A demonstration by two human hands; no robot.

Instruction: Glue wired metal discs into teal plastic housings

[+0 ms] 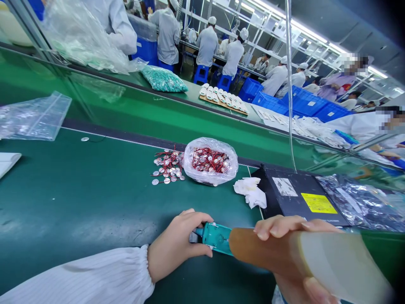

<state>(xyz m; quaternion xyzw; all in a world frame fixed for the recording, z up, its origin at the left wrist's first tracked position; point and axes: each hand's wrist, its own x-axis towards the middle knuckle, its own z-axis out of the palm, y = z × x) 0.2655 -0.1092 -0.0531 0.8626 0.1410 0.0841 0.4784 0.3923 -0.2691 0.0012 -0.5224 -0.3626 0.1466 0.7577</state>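
My left hand (177,242) grips the left end of a teal plastic part (218,238) between thumb and fingers, low over the green work surface (104,202). Small fittings show inside the part's open shell. My right hand (294,253) is wrapped round a long bottle-like object (268,249) with a brown front and a pale rear. Its brown end covers the right end of the teal part; whether they touch I cannot tell. Behind my hands stands a plastic-lined bowl (234,162) of small discs with red wires. More wired discs (169,169) lie beside it on the left.
Crumpled white tissue (251,192) and a black box with a yellow label (319,203) lie at the right. A clear bag (41,116) is at the left. Behind a low partition are a bag of teal pieces (163,79), white parts and several people in white.
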